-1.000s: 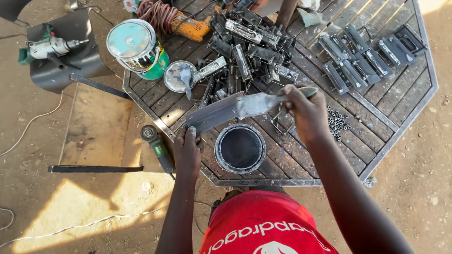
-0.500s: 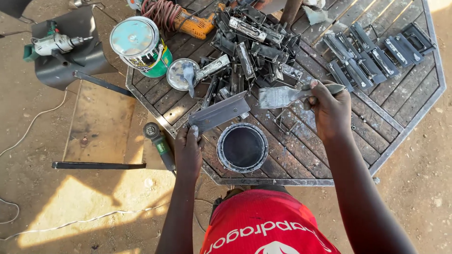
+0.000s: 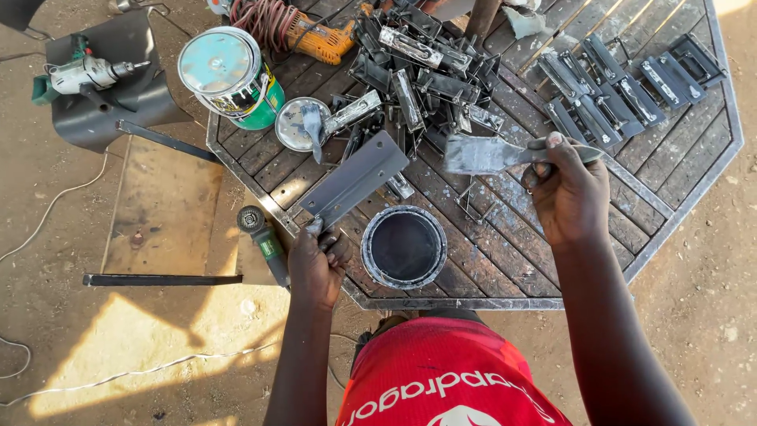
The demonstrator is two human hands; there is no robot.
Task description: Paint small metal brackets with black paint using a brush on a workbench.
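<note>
Scraper now lifted clear to the right of the plate; the two are apart.

Right hand (image 3: pixel 569 193) is closed around the grey-smeared flat putty knife (image 3: pixel 481 155). Left hand (image 3: pixel 317 264) pinches the near end of the flat grey metal plate (image 3: pixel 355 178), angled over the octagonal slatted metal table (image 3: pixel 694 189), left of the open round tin of dark paint (image 3: pixel 404 247).
</note>
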